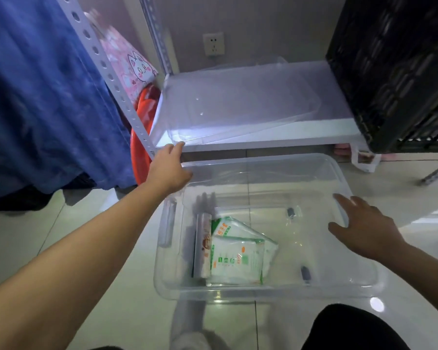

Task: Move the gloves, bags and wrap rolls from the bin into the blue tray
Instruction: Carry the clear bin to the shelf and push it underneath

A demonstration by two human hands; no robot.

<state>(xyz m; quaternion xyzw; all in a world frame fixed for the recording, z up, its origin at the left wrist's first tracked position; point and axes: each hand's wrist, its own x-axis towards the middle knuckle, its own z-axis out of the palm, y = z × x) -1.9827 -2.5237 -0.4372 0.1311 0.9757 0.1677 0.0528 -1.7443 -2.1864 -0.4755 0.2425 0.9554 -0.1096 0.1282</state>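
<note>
A clear plastic bin (268, 290) stands on the tiled floor in front of me. Inside it, at the left, a long wrap roll box (203, 248) lies beside green-and-white packets (238, 258) of bags or gloves. Its clear lid (238, 104) lies slightly tilted on a low white shelf (263, 141) behind the bin. My left hand (168, 168) reaches to the lid's front left corner and pinches it. My right hand (364, 228) hovers over the bin's right rim with its fingers spread, holding nothing. No blue tray is in view.
A black slatted crate (395, 72) sits on the shelf at the right. A perforated metal post (106, 72) rises at the left, with blue cloth (36, 97) and a red basin (142, 117) by it. My knees show at the bottom edge.
</note>
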